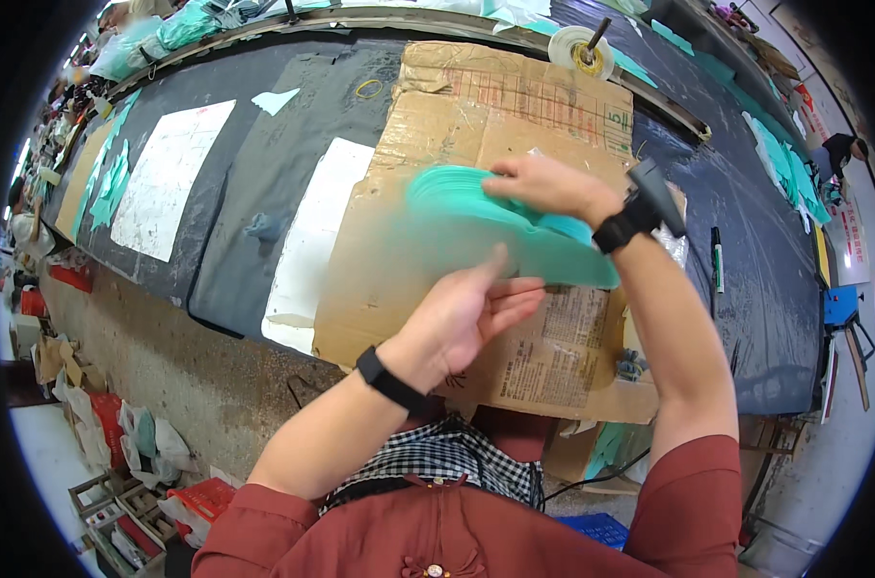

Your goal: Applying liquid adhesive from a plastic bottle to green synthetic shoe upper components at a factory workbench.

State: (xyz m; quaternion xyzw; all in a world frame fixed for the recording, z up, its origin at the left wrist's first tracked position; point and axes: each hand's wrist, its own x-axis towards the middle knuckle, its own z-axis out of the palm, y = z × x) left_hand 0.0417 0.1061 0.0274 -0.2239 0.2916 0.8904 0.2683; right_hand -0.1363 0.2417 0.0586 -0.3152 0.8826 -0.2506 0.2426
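Note:
A thick stack of mint-green cut pieces [553, 252], thin and rounded at the far end, is held above a flattened cardboard sheet [437, 125]. Its left part is smeared by motion. My right hand [548, 185] grips the upper edge of the stack, fingers curled over it. At the near edge is my left hand [466, 310], palm turned up, with its fingers stretched out and its thumb close against the green pieces. Whether that thumb presses on them I cannot tell.
A roll of clear tape [580, 53] sits on a spindle at the far rail. White paper sheets [172, 178] lie on the dark table [254, 183] to the left. A marker pen [717, 260] lies right of the cardboard. Green scraps [789, 169] lie at the far right.

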